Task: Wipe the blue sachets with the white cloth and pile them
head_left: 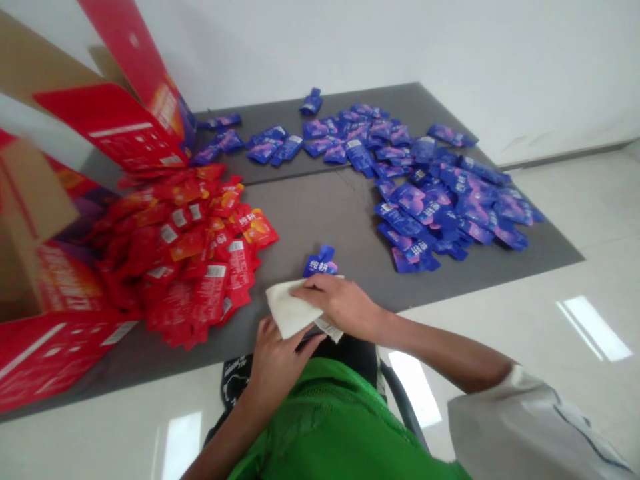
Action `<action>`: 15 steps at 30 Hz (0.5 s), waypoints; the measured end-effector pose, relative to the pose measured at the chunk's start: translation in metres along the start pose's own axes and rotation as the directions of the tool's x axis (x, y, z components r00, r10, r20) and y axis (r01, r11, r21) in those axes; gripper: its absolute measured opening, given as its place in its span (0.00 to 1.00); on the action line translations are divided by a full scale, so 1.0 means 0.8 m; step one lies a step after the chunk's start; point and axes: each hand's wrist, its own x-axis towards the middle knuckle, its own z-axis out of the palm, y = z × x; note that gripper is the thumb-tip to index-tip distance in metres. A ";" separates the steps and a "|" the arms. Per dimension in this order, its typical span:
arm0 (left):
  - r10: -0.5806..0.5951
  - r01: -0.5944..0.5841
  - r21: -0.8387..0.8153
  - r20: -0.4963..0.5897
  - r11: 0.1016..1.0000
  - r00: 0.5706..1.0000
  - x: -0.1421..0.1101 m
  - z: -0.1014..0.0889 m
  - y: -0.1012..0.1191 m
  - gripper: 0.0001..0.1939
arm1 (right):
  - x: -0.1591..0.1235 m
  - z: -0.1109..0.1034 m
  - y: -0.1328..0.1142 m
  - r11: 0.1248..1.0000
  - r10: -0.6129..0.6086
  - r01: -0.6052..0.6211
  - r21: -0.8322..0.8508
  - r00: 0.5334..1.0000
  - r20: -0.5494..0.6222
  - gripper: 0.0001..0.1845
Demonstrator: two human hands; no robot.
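My right hand (345, 305) presses down on a white cloth (290, 309) that lies on the grey mat (320, 213), its fingers curled over the cloth's top edge. My left hand (274, 357) grips the same cloth from below. A blue packet (321, 261) pokes out just beyond my right fingers, and part of a packet's white label (330, 329) shows under my right wrist. A heap of red packets (185, 250) lies to the left of my hands.
Several blue packets (430, 180) are spread over the right and far part of the mat. An opened red carton (45, 267) stands at the left with raised flaps. A black bag (235, 373) lies by my green lap. A white wall (400, 47) stands behind and pale floor (575, 267) lies on the right.
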 end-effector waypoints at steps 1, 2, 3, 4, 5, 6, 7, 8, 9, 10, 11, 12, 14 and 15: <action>-0.001 0.001 -0.015 0.002 1.000 1.000 0.001 -0.001 0.001 0.11 | 0.004 0.001 0.007 1.000 0.025 -0.025 0.001 1.000 -0.001 0.21; -0.002 0.002 -0.038 0.001 0.999 1.000 0.003 -0.002 0.002 0.11 | 0.010 -0.002 0.018 0.998 0.066 -0.066 -0.007 0.998 -0.015 0.23; -0.001 0.000 -0.063 -0.002 0.998 1.000 0.005 -0.004 0.003 0.11 | 0.018 -0.008 0.033 0.993 0.115 -0.116 -0.026 0.993 -0.035 0.24; 0.003 -0.003 -0.082 -0.006 0.997 1.000 0.007 -0.006 0.004 0.11 | 0.025 -0.015 0.048 0.984 0.166 -0.169 -0.051 0.984 -0.058 0.25; 0.005 -0.006 -0.095 -0.011 0.995 1.000 0.009 -0.007 0.005 0.11 | 0.032 -0.025 0.060 0.972 0.214 -0.220 -0.079 0.974 -0.081 0.24; 0.002 -0.004 -0.102 -0.014 0.995 1.000 0.011 -0.008 0.006 0.11 | 0.037 -0.033 0.069 0.961 0.248 -0.258 -0.101 0.963 -0.107 0.24; -0.003 0.001 -0.105 -0.016 0.995 1.000 0.011 -0.008 0.006 0.11 | 0.039 -0.041 0.072 0.954 0.261 -0.276 -0.114 0.956 -0.133 0.25; -0.008 0.007 -0.105 -0.014 0.994 1.000 0.011 -0.008 0.006 0.11 | 0.037 -0.045 0.069 0.956 0.253 -0.271 -0.113 0.955 -0.156 0.26; -0.011 0.010 -0.102 -0.008 0.995 1.000 0.010 -0.007 0.005 0.11 | 0.033 -0.045 0.061 0.964 0.225 -0.244 -0.102 0.960 -0.169 0.27; -0.013 0.013 -0.093 -0.005 0.996 1.000 0.008 -0.005 0.004 0.11 | 0.026 -0.042 0.048 0.977 0.181 -0.198 -0.082 0.968 -0.174 0.29; -0.012 0.012 -0.076 -0.003 0.997 1.000 0.006 -0.004 0.003 0.11 | 0.018 -0.036 0.033 0.987 0.137 -0.148 -0.063 0.978 -0.158 0.30; -0.008 0.008 -0.053 -0.002 0.999 1.000 0.004 -0.002 0.002 0.11 | 0.010 -0.027 0.019 0.995 0.083 -0.088 -0.048 0.991 -0.107 0.27; -0.001 0.001 -0.007 -0.006 1.000 1.000 0.000 0.000 0.000 0.10 | -0.001 -0.009 -0.001 1.000 0.012 -0.013 -0.021 1.000 -0.023 0.23; 0.000 0.000 0.002 -0.009 1.000 1.000 0.000 0.000 -0.001 0.10 | -0.003 -0.002 -0.003 1.000 0.003 -0.003 -0.007 1.000 0.001 0.22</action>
